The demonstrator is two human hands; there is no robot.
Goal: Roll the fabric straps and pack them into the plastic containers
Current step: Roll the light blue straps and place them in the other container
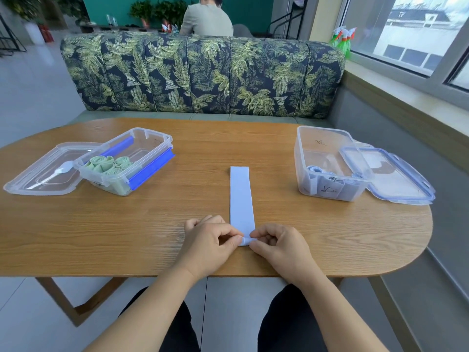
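Pale blue fabric strap (241, 196) lies flat on the wooden worktop (127, 232), running from 6 o'clock toward 12 o'clock. Left hand (206, 241) and right hand (280, 246) pinch its rolled near end, fingers curled and clamped on it. At 10 o'clock, an open container (138, 129) holds green rolls (111, 165); clear lid (43, 171) alongside. At 2 o'clock, a second open container (302, 153) holds pale blue rolls (314, 170).

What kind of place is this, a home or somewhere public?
Probably a café-like lounge or shared common room. A leaf-patterned sofa faces the wooden table where the pale blue strap lies, potted plants line the teal wall behind, and another person sits beyond the sofa.
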